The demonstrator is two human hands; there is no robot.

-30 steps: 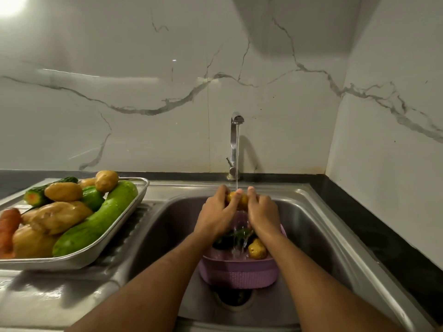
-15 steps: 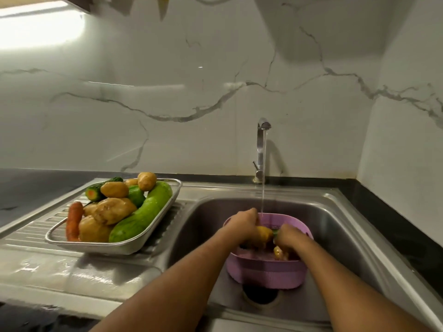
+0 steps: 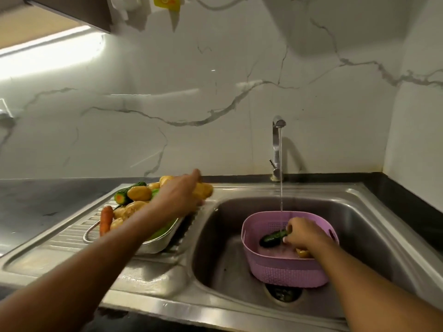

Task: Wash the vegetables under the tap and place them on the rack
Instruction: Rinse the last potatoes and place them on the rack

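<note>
Mostly done | left hand [image 3: 178,197] clamped on potato [image 3: 203,190] over rack [image 3: 153,245] on sink's left drainboard | right hand [image 3: 303,233] pinching cucumber [image 3: 273,237] in pink basket [image 3: 287,271] under tap [image 3: 276,149] | cucumber, yellow piece [image 3: 302,253] left.

Basket [image 3: 287,271] fills the right half of the sink [image 3: 215,236]; left half of the basin is open. Water stream [image 3: 281,188] drops at the basket's back rim, tap [image 3: 276,144] behind it. Tray [image 3: 155,245] on the drainboard [image 3: 60,240] is piled with vegetables (left arm crosses over it). Drainboard bare left of and in front of the tray.
</note>
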